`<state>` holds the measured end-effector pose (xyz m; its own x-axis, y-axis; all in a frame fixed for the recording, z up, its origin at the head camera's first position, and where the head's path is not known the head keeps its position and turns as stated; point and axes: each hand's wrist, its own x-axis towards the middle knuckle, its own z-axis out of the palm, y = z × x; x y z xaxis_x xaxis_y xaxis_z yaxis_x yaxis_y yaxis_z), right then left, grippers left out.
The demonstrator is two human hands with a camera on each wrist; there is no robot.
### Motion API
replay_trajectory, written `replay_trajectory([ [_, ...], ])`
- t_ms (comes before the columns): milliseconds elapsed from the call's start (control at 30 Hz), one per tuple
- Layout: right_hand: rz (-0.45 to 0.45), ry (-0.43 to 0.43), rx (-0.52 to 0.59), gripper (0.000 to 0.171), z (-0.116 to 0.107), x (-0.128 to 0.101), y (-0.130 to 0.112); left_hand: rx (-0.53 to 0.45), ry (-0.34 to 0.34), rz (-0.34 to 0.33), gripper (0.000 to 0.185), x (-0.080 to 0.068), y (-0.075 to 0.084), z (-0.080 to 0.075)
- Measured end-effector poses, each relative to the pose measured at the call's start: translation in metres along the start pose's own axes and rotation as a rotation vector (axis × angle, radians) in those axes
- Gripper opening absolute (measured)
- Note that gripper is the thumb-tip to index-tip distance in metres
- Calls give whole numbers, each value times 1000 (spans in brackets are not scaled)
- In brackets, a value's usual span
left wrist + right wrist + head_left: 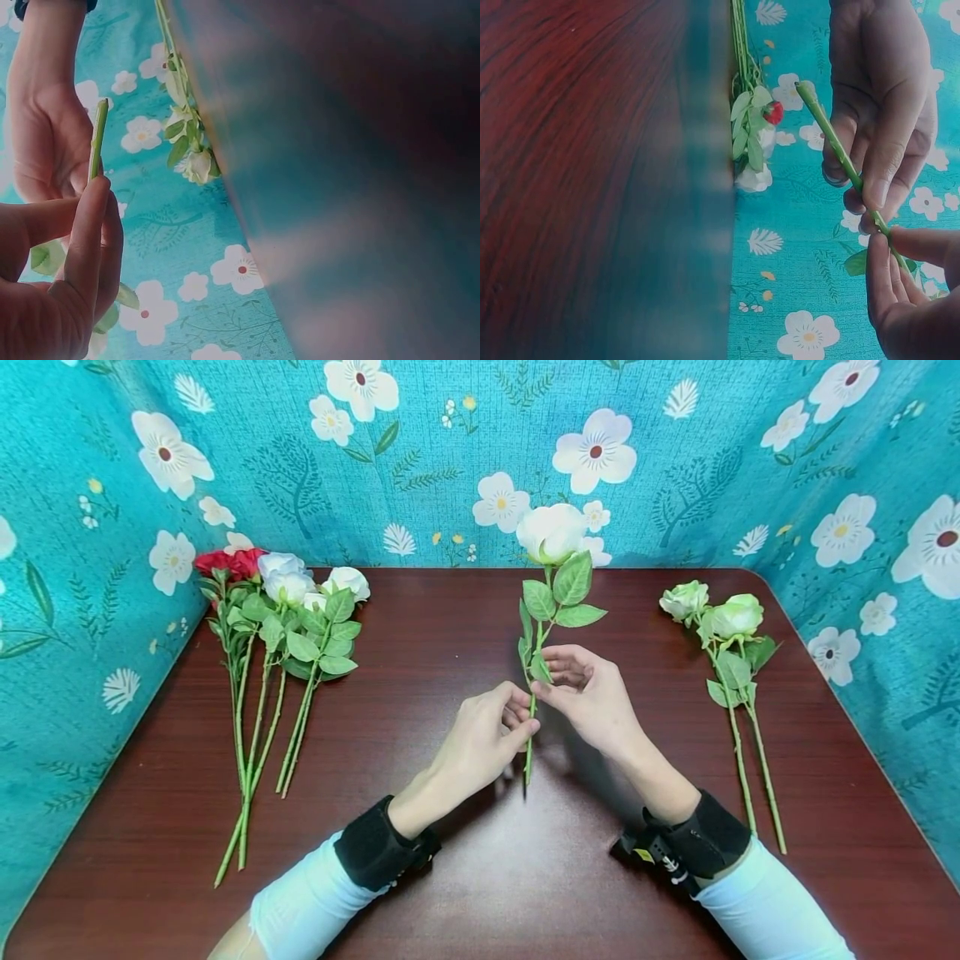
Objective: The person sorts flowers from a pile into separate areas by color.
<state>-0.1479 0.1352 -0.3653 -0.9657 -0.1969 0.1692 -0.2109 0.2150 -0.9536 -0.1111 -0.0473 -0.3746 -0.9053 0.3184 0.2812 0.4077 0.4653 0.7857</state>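
A white artificial rose (552, 533) with green leaves stands nearly upright over the middle of the table. My left hand (483, 735) pinches its stem low down between thumb and fingers. Just above, my right hand (596, 702) pinches the same stem below the leaves. In the left wrist view the bare stem end (97, 139) sticks out past the left fingers. From the right wrist view, both the left hand (889, 112) and the right hand (911, 292) grip the green stem (829, 131) close together.
At the left of the dark wooden table (420, 627) lie red roses (228, 562), a pale blue rose (283, 572) and white roses (347, 582), stems toward me. Two pale green roses (735, 616) lie at the right. A turquoise floral cloth (450, 452) hangs behind and at the sides.
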Motion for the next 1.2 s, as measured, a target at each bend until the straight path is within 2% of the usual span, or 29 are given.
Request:
replay_trajectory([
  [200,5,-1,-2,39,0,0,1,-12,-4,3,16,0,-1,1],
  [467,-3,9,25,37,-4,0,2,-7,-49,-16,16,2,-1,-2],
  [800,45,34,121,39,-21,-2,13,127,-107,9,14,4,-4,-15],
  [1000,81,33,93,38,-37,-5,20,199,-175,-38,17,4,-6,-27],
  [1200,109,10,19,38,-54,-8,27,267,-232,-97,20,0,-13,-44],
])
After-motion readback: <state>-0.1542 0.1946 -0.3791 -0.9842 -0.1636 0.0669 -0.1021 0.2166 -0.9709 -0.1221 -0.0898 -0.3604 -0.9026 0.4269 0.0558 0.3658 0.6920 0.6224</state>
